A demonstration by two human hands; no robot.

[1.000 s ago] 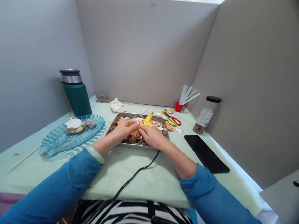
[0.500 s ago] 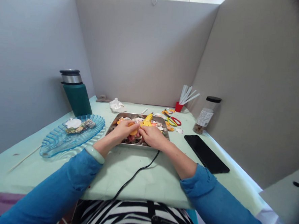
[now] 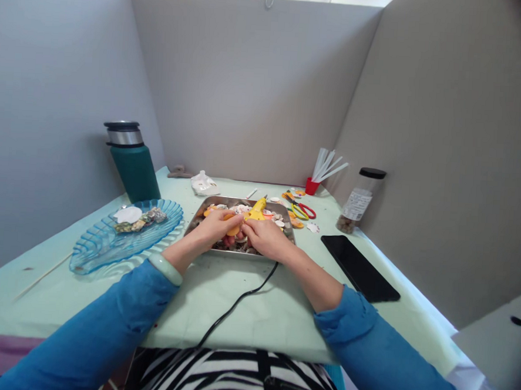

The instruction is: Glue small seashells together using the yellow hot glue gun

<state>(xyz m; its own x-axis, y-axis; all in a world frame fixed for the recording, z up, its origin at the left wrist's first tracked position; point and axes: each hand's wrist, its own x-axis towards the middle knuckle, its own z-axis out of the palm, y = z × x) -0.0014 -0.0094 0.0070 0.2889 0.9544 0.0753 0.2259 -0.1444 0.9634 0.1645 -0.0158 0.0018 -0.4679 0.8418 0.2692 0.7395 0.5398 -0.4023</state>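
My left hand [image 3: 216, 229] and my right hand [image 3: 264, 236] meet over a metal tray [image 3: 252, 256]. An orange flat piece [image 3: 233, 231], with rounded edges, is pinched in my left fingers. The fingertips of my right hand are closed together right beside it; what they hold, if anything, is hidden. Just beyond my right hand a yellow glue gun [image 3: 256, 209] lies in the tray, its tip pointing away. Around it are shell-like and patterned pieces in white, orange and pink. A black cord [image 3: 236, 305] runs from the tray's side to the near table edge.
At left stand a blue glass plate [image 3: 107, 250] bearing a white disc and stones, and a green bottle [image 3: 135, 169]. Behind and right of the tray are pliers [image 3: 301, 209], a red cup [image 3: 313, 186] of glue sticks, a jar [image 3: 357, 204] and a black phone [image 3: 357, 268].
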